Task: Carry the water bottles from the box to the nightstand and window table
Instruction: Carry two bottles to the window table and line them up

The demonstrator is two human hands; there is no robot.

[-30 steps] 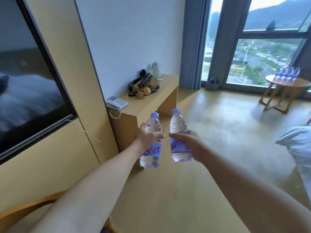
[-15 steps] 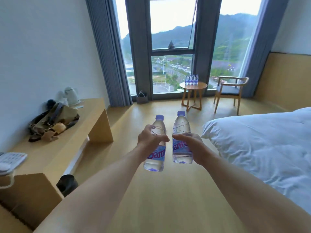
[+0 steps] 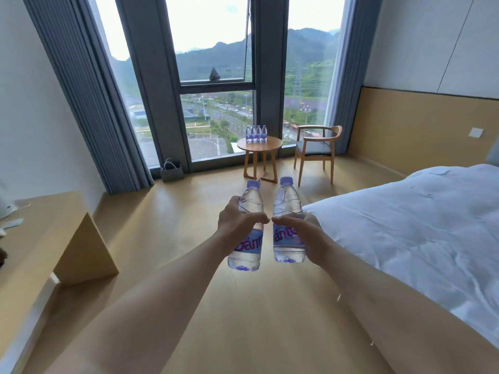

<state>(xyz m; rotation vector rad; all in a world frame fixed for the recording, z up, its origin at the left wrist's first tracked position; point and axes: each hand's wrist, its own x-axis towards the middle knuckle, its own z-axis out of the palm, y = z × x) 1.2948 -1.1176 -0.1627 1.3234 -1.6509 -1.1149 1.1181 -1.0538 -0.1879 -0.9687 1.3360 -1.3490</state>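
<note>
Two clear water bottles with blue caps and blue labels are held upright side by side in front of me. My left hand (image 3: 237, 222) grips the left water bottle (image 3: 247, 249) around its middle. My right hand (image 3: 305, 233) grips the right water bottle (image 3: 287, 209) the same way. Ahead, by the window, stands a small round wooden window table (image 3: 270, 146). Several more water bottles (image 3: 256, 134) stand in a row at its far edge. The box and the nightstand are out of view.
A wooden armchair (image 3: 316, 149) stands right of the round table. A bed with a white duvet (image 3: 421, 233) fills the right side. A long wooden desk (image 3: 46, 238) runs along the left wall. A small grey bag (image 3: 171, 171) sits by the window. Bare wooden floor lies between.
The view has swung right from the desk wall toward the window and moved closer to the round table. Both hands keep their bottles held in front.
</note>
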